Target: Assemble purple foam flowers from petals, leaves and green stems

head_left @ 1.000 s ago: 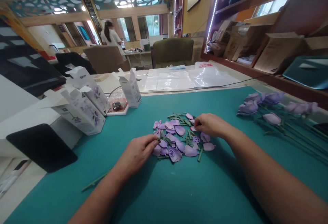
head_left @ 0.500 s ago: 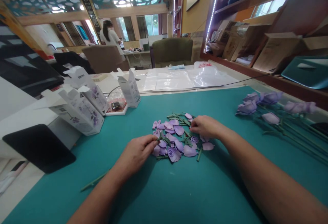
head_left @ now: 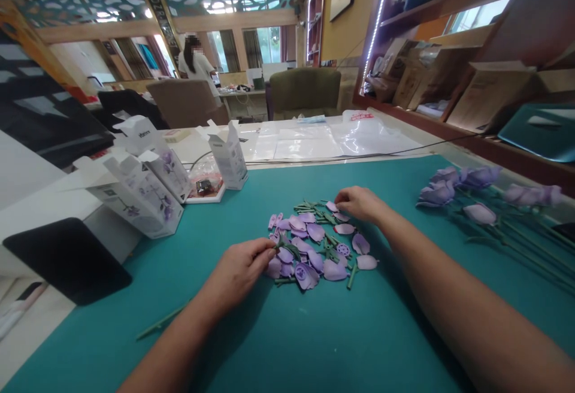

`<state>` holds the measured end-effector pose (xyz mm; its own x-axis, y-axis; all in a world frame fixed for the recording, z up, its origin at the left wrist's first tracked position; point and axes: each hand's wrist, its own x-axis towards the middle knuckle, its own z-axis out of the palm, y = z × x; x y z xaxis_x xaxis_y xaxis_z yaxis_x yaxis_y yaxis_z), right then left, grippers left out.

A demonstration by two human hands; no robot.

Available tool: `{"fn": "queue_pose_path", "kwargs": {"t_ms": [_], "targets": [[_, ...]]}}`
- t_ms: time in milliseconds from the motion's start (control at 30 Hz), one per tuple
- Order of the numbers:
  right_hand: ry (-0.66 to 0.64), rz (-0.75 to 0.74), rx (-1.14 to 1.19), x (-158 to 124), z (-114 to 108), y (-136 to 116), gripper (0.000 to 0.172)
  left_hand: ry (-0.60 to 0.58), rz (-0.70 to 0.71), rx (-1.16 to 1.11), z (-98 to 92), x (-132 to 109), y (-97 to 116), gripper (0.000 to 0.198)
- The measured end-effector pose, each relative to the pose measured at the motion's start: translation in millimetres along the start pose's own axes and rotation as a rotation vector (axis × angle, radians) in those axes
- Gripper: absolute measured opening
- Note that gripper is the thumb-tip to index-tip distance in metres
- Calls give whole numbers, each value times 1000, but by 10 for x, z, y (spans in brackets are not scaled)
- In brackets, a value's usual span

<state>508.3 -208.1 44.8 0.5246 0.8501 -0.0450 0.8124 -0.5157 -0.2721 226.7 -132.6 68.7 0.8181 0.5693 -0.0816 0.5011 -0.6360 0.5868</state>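
A loose pile of light purple petals (head_left: 315, 232) and short green stem pieces (head_left: 352, 275) lies on the green mat, with a round purple wheel-like part (head_left: 342, 250) among them. At the pile's left edge my left hand (head_left: 245, 267) pinches a green leaf piece (head_left: 290, 249) between thumb and fingers. My right hand (head_left: 359, 202) is at the far right edge of the pile, its fingers closed at the end of a small purple petal (head_left: 331, 206). The right fingertips are partly hidden.
Assembled purple flowers (head_left: 480, 213) lie on the right of the mat (head_left: 287, 345). A green stem (head_left: 162, 322) is near my left forearm. Opened white boxes (head_left: 135, 195), a black tablet-like panel (head_left: 67, 261) and a small tray (head_left: 211, 195) stand left. A person (head_left: 195, 66) is in the background.
My right hand has moved away from me, from the pile's right side to its far edge, uncovering petals. My left hand stays in place with the leaf piece.
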Motion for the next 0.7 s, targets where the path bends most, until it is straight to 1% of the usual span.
{"fn": "queue_pose_path", "kwargs": {"t_ms": [33, 133, 167, 267, 400, 533, 700], "targets": [[-16, -14, 1, 15, 22, -14, 23, 1, -1, -1, -3, 1, -2, 37], [-45, -59, -13, 28, 91, -43, 34, 0, 2, -5, -2, 1, -7, 38], [-48, -71, -22, 24, 110, -47, 36, -2, 4, -6, 0, 0, -8, 37], [-61, -91, -50, 3, 137, -45, 28, -2, 7, -4, 9, 0, -11, 38], [-64, -77, -66, 3, 101, -64, 20, -6, 8, 10, 21, 6, -23, 37], [-29, -65, -76, 97, 51, -142, 25, -9, 19, 11, 19, 4, -25, 36], [-71, -56, -98, 244, 45, -251, 27, 4, 15, 5, 5, -5, -10, 37]]}}
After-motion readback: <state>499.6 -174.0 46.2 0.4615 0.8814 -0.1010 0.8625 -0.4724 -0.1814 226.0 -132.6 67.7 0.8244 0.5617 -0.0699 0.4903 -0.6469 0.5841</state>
